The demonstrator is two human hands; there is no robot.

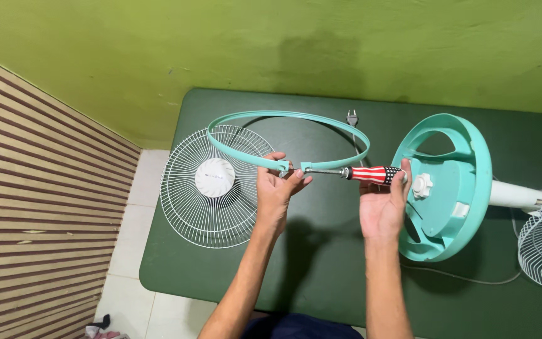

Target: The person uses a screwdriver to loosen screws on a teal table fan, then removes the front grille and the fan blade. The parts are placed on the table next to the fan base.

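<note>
L hand (275,188) holds ring (286,133), R hand (381,204) screwdriver (365,173).

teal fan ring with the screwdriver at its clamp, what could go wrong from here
The left hand pinches the teal ring only at its split clamp, so the springy loop could twist and throw the screwdriver tip off the screw, perhaps towards the left fingers beside it. A freed screw might drop onto the dark green table and roll off.

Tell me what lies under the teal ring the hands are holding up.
Under the teal ring: the green table, part of the white wire fan grille and a plug. The cord is mostly hidden.
</note>
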